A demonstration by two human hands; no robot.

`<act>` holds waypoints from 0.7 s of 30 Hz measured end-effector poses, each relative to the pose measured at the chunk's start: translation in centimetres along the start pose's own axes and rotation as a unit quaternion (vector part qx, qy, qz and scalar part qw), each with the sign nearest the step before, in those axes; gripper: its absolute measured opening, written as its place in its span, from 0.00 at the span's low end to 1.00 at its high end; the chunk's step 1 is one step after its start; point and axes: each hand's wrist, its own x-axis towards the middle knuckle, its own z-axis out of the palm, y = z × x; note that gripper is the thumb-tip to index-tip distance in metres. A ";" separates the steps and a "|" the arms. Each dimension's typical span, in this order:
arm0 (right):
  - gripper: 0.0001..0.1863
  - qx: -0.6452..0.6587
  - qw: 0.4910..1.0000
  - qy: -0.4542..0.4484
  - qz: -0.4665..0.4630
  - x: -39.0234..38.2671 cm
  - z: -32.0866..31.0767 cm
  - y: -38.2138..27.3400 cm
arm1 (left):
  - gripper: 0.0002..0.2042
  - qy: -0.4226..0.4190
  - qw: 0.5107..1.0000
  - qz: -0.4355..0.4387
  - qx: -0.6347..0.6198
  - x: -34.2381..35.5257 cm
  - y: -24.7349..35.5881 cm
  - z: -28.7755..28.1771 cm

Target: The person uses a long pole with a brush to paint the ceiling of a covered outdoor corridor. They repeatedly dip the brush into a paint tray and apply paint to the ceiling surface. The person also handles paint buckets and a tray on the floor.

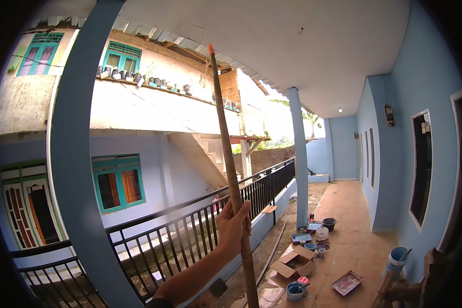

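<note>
as a left hand (232, 226) closes firmly around it near the lower middle of the frame, a long wooden pole (225, 120) rises at a slight tilt from the bottom edge to the upper middle, ending in an orange tip (211, 50). the thumb lies across the near side of the shaft, and the bare forearm (200, 274) reaches in from the lower edge, out of a dark sleeve (160, 303). what the right hand is doing cannot be told from this view. whether the tip meets the white ceiling (303, 56) is unclear. behind the pole, a black metal railing (191, 231) runs from the lower left toward the center, between a blue pillar (77, 154) at left and a slimmer blue column (299, 154) right of center. right of the hand, an open cardboard box (299, 251) sits on the tan tiled floor (339, 205). near it stand a small blue bucket (294, 291), a paint-stained tray (347, 283), a blue-filled tray (301, 237) and a dark pail (329, 224). at lower right, a light blue bucket (397, 259) holds a handled tool, close to the blue wall (426, 66). beyond the railing, potted plants (159, 83) line a neighboring building's ledge, above a teal-framed window (119, 184).
</note>
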 end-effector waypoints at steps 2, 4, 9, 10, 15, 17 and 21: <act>0.24 -0.006 0.999 0.042 0.029 -1.1 1.9 0.5 | 0.11 0.015 1.000 0.018 -0.021 -1.1 0.3 -1.0; 0.24 -0.026 0.993 0.112 0.015 -1.9 3.3 0.5 | 0.11 0.024 0.999 0.012 -0.033 -1.6 0.9 -2.2; 0.20 -0.078 0.979 0.170 -0.083 -2.9 7.7 -2.4 | 0.10 0.006 0.997 0.065 -0.033 0.1 4.5 -6.9; 0.20 -0.070 0.977 0.185 -0.083 -3.2 9.2 -3.3 | 0.10 0.003 0.997 0.068 -0.039 0.6 5.3 -8.1; 0.21 -0.056 0.963 0.235 -0.118 -3.1 16.7 -8.2 | 0.09 -0.006 0.995 0.086 -0.055 2.7 9.0 -12.4; 0.21 -0.047 0.962 0.234 -0.129 -3.0 19.1 -9.7 | 0.09 -0.028 0.994 0.072 -0.077 3.7 10.5 -14.0; 0.21 -0.019 0.960 0.242 -0.140 -2.4 22.1 -11.5 | 0.08 -0.035 0.990 0.049 -0.124 5.1 13.1 -14.8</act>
